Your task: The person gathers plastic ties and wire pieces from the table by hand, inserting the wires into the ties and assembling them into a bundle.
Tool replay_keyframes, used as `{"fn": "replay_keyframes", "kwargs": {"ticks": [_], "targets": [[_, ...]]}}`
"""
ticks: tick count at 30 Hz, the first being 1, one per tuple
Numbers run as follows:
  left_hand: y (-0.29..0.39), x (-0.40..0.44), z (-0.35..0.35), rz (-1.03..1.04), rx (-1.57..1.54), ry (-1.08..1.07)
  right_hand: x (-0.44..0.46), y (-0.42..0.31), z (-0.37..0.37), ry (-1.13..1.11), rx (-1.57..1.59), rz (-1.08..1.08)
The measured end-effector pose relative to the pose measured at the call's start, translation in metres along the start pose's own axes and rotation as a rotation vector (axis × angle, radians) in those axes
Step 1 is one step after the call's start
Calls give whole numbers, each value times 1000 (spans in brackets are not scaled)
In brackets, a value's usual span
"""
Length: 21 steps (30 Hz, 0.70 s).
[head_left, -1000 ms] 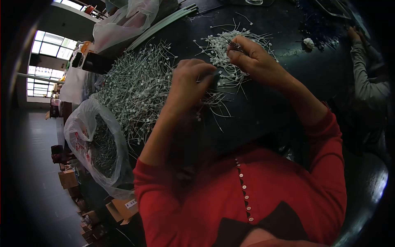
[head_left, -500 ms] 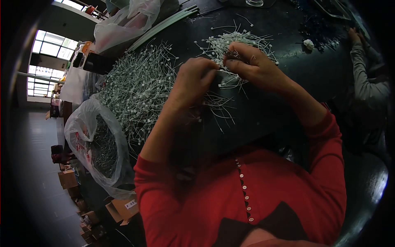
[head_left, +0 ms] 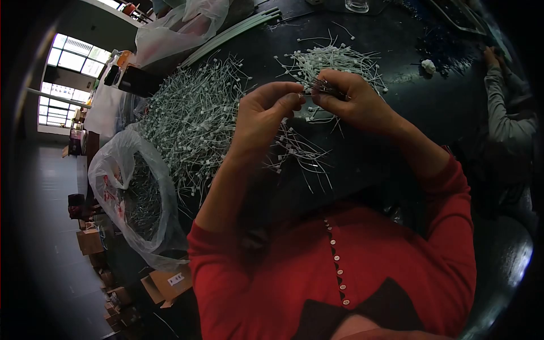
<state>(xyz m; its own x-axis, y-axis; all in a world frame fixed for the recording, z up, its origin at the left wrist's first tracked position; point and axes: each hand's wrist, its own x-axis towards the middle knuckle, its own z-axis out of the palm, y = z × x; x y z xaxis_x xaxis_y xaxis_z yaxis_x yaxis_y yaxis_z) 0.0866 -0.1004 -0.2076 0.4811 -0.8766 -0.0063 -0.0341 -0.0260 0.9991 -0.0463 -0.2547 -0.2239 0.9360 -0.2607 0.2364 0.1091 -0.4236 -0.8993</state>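
My left hand [head_left: 263, 113] is closed, thumb and forefinger pinched on a small white-ended piece just left of my other hand. My right hand [head_left: 354, 102] is closed round a bundle of thin dark metal pieces [head_left: 327, 88]. The fingertips of both hands nearly meet. Behind my right hand lies a pile of white-headed wire pieces [head_left: 334, 59]. A larger pile of similar pieces [head_left: 192, 113] spreads to the left of my left hand. Below the hands, a smaller loose group [head_left: 303, 152] fans out on the dark table [head_left: 362, 164].
An open clear plastic bag [head_left: 167, 212] of thin pieces is at the left. Beyond it are another plastic bag [head_left: 178, 34], pale green strips [head_left: 232, 35] and a glass [head_left: 357, 5]. Dark tinsel-like material [head_left: 447, 51] and another person's sleeve [head_left: 501, 107] show at right.
My left hand has come closer to my right hand and now pinches a small piece beside it. My right hand has lowered slightly. The view has shifted a little.
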Motion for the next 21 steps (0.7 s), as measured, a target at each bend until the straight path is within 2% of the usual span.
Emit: {"fn": "replay_keyframes", "kwargs": {"ticks": [4,6,19,21], "targets": [[0,0,0,-20,-15,-1,1,0,-1,1,16,-8],[-2,0,-1,-22,-26,-5,2,5,-1,26,4,-79],[0,-1,1,23,54,-5,2,2,-4,6,39,-75],[-1,-2,1,23,81,-10,3,6,-7,-83,-16,-15]]}}
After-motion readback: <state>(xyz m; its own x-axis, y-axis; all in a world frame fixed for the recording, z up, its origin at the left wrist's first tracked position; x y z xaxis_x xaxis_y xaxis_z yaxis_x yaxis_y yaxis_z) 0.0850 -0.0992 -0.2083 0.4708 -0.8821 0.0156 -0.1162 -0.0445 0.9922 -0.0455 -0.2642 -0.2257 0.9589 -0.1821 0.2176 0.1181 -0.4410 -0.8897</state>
